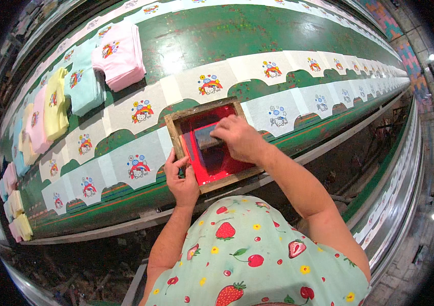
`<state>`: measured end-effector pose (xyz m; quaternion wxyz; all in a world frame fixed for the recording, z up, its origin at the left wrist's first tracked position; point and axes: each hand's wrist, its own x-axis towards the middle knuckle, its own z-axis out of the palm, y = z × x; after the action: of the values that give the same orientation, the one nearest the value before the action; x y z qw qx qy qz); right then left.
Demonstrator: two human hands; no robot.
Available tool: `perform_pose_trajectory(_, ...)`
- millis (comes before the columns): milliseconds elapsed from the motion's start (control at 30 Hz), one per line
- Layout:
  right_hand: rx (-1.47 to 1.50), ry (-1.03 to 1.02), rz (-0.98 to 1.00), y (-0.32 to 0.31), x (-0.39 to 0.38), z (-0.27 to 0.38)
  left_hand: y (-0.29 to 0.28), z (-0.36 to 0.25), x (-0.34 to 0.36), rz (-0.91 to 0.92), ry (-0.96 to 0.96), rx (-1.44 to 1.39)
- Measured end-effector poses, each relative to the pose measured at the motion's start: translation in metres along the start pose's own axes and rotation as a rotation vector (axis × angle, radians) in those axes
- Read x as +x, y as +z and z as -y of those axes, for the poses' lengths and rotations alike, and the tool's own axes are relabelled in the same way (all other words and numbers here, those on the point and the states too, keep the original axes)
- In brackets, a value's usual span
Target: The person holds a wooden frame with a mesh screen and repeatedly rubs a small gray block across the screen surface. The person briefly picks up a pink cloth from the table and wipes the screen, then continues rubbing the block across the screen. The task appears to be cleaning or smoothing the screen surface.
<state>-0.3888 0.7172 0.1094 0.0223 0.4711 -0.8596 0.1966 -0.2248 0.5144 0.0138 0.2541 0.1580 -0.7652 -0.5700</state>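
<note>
Right hand (pixel 237 136) gripping squeegee (pixel 207 136), down inside wooden frame (pixel 177 138) with red ink (pixel 197 171). Left hand (pixel 182 179) half-curled at frame's left rail, probably so drag doesn't shift it; can't tell if actually pinching. Frame sits at near edge of green bench (pixel 196 31), in row with printed fabric pieces (pixel 258 109), likely for easy reach. Squeegee's long axis looks roughly crosswise, parallel-ish to far rail; right end hidden under fingers, so not 100% sure.

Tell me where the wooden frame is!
In the head view, the wooden frame is mid-picture on the green table, with the left hand at its left edge.
</note>
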Motion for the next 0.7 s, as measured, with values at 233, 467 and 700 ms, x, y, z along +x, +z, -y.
perform_pose_trajectory(233, 0.045, -0.030, -0.033, 0.005, -0.057, 0.048, 0.001, -0.004, 0.001, -0.027, 0.016, 0.010)
perform_pose_trajectory(467, 0.103, -0.022, 0.050, -0.003, -0.085, 0.068, 0.000, -0.004, 0.005, 0.018, 0.048, 0.116)
perform_pose_trajectory(700, 0.278, 0.039, -0.081, -0.020, -0.115, 0.048, -0.003, -0.011, 0.005, 0.029, -0.036, 0.043)
